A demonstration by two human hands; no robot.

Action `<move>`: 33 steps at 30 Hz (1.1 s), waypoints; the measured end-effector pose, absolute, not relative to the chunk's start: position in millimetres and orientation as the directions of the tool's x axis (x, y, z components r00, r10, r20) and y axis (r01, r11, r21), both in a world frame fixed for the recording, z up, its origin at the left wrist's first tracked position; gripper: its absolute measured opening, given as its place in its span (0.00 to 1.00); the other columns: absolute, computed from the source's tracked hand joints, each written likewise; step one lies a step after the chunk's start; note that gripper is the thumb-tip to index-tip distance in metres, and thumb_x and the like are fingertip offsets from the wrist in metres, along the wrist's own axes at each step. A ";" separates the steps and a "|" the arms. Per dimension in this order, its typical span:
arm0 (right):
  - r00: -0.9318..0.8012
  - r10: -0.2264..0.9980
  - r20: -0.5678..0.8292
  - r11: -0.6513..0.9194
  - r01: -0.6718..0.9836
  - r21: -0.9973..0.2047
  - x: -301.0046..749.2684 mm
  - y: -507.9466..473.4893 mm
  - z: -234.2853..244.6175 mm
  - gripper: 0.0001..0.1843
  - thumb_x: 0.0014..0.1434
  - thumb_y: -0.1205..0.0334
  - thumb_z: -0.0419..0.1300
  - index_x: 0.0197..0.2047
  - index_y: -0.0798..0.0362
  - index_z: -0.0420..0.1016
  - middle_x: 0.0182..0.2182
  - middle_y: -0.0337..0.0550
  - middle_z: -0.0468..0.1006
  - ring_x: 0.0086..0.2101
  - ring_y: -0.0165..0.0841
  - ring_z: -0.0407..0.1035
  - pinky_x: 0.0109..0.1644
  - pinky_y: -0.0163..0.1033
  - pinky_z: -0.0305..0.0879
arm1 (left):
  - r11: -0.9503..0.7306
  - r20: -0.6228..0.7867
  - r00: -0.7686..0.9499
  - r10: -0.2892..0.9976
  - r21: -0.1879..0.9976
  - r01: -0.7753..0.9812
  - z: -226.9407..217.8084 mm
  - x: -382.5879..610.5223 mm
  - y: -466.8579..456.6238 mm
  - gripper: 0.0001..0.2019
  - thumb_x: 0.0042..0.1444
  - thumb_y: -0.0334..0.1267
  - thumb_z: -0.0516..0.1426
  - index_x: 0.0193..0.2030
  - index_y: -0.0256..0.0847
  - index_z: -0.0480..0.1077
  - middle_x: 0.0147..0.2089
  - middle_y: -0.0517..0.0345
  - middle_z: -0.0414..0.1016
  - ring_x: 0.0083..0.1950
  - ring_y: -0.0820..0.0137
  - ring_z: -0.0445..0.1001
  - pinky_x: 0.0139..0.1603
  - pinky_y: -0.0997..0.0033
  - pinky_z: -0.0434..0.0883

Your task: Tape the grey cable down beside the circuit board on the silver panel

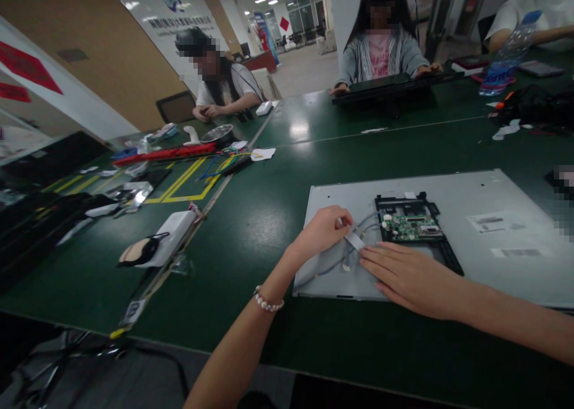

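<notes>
A grey metal panel (470,194) lies flat on the green table. A green circuit board (410,226) sits in a black frame on it. Thin grey cables (329,268) run from the board across the panel's left part. My left hand (320,232) pinches a strip of white tape (354,240) over the cables, fingers closed on its end. My right hand (410,277) lies flat on the panel just below the board, fingers stretched out and pressing beside the tape. A bead bracelet (268,303) circles my left wrist.
Left of the panel lie a white box (173,235), a red bar (168,153), coloured wires (219,164) and a metal bowl (217,135). Three people sit at the far side. A plastic bottle (509,59) and a black bag (533,107) stand at the back right.
</notes>
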State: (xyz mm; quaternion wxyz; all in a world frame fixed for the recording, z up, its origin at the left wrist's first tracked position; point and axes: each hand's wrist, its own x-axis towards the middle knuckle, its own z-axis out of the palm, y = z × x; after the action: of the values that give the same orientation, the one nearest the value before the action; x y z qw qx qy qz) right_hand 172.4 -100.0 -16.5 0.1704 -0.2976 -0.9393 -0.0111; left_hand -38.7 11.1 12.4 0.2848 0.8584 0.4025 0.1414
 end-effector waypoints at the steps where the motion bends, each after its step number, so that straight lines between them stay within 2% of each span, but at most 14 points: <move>1: -0.761 0.555 0.335 0.822 0.564 -0.081 171.8 -100.6 -17.7 0.22 0.66 0.62 0.50 0.60 0.60 0.70 0.58 0.53 0.73 0.58 0.39 0.66 0.63 0.48 0.63 | -0.523 0.020 0.641 0.768 0.598 0.608 11.9 -38.8 11.5 0.07 0.52 0.27 0.56 0.35 0.38 0.73 0.36 0.58 0.75 0.31 0.74 0.71 0.36 0.74 0.69; 5: -0.751 0.554 0.360 0.819 0.569 -0.072 169.3 -102.9 -20.6 0.21 0.67 0.62 0.50 0.58 0.62 0.71 0.57 0.55 0.74 0.57 0.41 0.67 0.62 0.49 0.63 | -0.532 0.020 0.643 0.766 0.580 0.616 13.0 -39.0 11.9 0.07 0.53 0.26 0.55 0.36 0.39 0.72 0.37 0.58 0.72 0.31 0.74 0.70 0.36 0.73 0.69; 8: -0.752 0.546 0.369 0.820 0.571 -0.049 167.9 -104.7 -21.4 0.22 0.67 0.63 0.49 0.59 0.63 0.71 0.57 0.56 0.74 0.57 0.41 0.67 0.62 0.49 0.63 | -0.573 0.038 0.646 0.763 0.503 0.647 18.6 -38.8 10.8 0.09 0.53 0.27 0.55 0.40 0.39 0.71 0.42 0.57 0.70 0.33 0.74 0.69 0.37 0.72 0.69; 12: -0.743 0.546 0.388 0.812 0.583 -0.027 166.7 -106.2 -20.9 0.22 0.66 0.64 0.48 0.58 0.65 0.71 0.56 0.58 0.74 0.56 0.42 0.68 0.62 0.48 0.64 | -0.684 0.034 0.741 0.670 0.414 0.600 24.2 -37.3 8.0 0.10 0.53 0.26 0.52 0.40 0.40 0.69 0.43 0.55 0.68 0.39 0.70 0.68 0.40 0.71 0.67; 14: -0.737 0.555 0.385 0.805 0.593 -0.025 166.5 -106.2 -20.6 0.22 0.66 0.64 0.48 0.58 0.65 0.71 0.56 0.57 0.74 0.56 0.42 0.68 0.62 0.48 0.64 | -0.714 0.013 0.783 0.622 0.419 0.561 23.6 -35.6 6.3 0.09 0.55 0.25 0.50 0.38 0.39 0.68 0.41 0.55 0.68 0.40 0.70 0.68 0.41 0.71 0.67; 17: -0.732 0.580 0.358 0.792 0.610 -0.035 166.5 -105.6 -20.2 0.23 0.67 0.64 0.47 0.60 0.64 0.70 0.57 0.57 0.73 0.56 0.43 0.67 0.62 0.48 0.64 | -0.705 -0.004 0.782 0.624 0.430 0.565 21.5 -33.3 4.2 0.09 0.55 0.26 0.49 0.38 0.39 0.67 0.39 0.55 0.68 0.38 0.71 0.68 0.40 0.70 0.66; 21: -0.732 0.600 0.324 0.785 0.617 -0.057 167.1 -105.0 -19.6 0.24 0.66 0.65 0.48 0.62 0.64 0.67 0.58 0.56 0.72 0.57 0.44 0.66 0.62 0.50 0.64 | -0.656 -0.055 0.770 0.636 0.488 0.576 22.4 -33.4 4.1 0.06 0.54 0.31 0.53 0.40 0.38 0.65 0.37 0.56 0.68 0.35 0.71 0.67 0.38 0.70 0.66; 24: -0.730 0.607 0.314 0.784 0.616 -0.083 168.3 -105.2 -19.6 0.25 0.65 0.65 0.49 0.63 0.64 0.65 0.59 0.57 0.70 0.58 0.44 0.65 0.62 0.51 0.64 | -0.642 -0.074 0.782 0.619 0.527 0.558 23.4 -35.6 5.6 0.08 0.54 0.34 0.56 0.41 0.38 0.64 0.38 0.55 0.69 0.36 0.70 0.68 0.38 0.70 0.66; 29: -0.726 0.614 0.308 0.781 0.615 -0.109 170.2 -105.3 -21.3 0.25 0.63 0.66 0.51 0.63 0.61 0.65 0.63 0.59 0.65 0.61 0.45 0.60 0.63 0.51 0.62 | -0.639 -0.092 0.799 0.594 0.549 0.538 22.2 -38.1 8.6 0.06 0.55 0.33 0.55 0.41 0.39 0.64 0.39 0.55 0.68 0.37 0.71 0.67 0.38 0.70 0.65; 33: -0.729 0.606 0.318 0.785 0.612 -0.093 169.6 -105.4 -22.4 0.25 0.63 0.67 0.51 0.62 0.61 0.66 0.62 0.59 0.67 0.60 0.44 0.63 0.62 0.51 0.63 | -0.660 -0.089 0.817 0.569 0.543 0.519 19.6 -38.6 11.3 0.01 0.57 0.32 0.53 0.37 0.39 0.65 0.38 0.56 0.67 0.37 0.71 0.66 0.39 0.71 0.65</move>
State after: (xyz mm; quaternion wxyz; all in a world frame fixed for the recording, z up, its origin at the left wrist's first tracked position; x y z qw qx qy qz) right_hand 169.6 -105.4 -22.4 0.1678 -0.3276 -0.9297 -0.0089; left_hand -38.6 11.3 19.6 0.2839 0.9100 0.2988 0.0443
